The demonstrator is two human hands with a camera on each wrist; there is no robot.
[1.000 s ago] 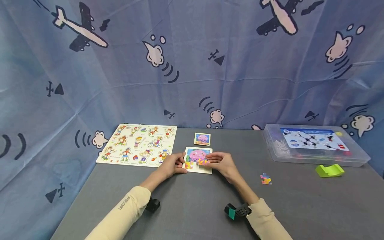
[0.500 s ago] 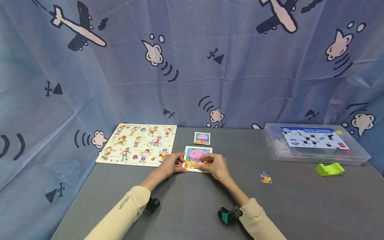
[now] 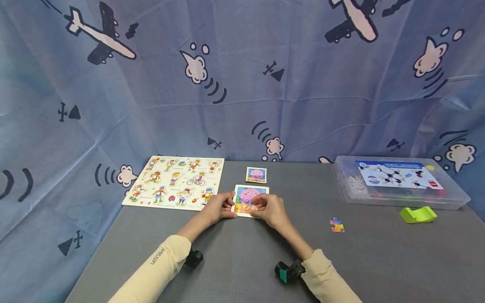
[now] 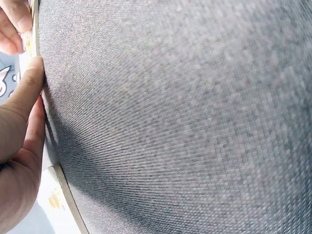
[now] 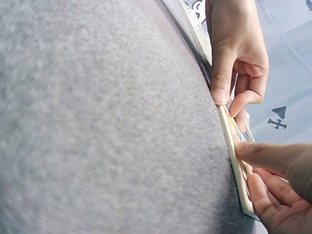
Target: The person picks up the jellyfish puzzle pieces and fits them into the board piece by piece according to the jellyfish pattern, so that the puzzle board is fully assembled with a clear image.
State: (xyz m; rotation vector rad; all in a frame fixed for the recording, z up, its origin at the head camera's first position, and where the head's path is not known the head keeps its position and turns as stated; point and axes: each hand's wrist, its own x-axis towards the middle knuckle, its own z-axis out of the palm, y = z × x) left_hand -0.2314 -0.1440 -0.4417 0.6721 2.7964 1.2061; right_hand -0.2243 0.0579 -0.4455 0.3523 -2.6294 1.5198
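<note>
A square jigsaw board [image 3: 253, 186] with a pink jellyfish picture lies flat on the grey table. Its left edge is held by my left hand [image 3: 217, 208], thumb at the near corner; the left wrist view shows that thumb [image 4: 33, 78] on the edge. My right hand [image 3: 271, 211] covers the board's lower right, thumb and curled fingers on a jigsaw piece [image 3: 249, 208] at the picture's bottom. In the right wrist view the right thumb [image 5: 265, 155] presses down over the board's face, hiding most of the piece. Another jigsaw piece [image 3: 337, 225] lies apart, to the right.
Behind the board sits a small jellyfish picture [image 3: 256, 175]. A large sports-figure peg board [image 3: 174, 183] lies at the left, close to my left hand. Farther right are a clear plastic case [image 3: 401, 198] and a green curved holder [image 3: 418, 215]. A blue printed curtain [image 3: 242, 84] hangs behind.
My right hand has moved left and inward with the jigsaw piece, which now sits down in the picture's lower part. The left hand has stayed on the board's edge.
</note>
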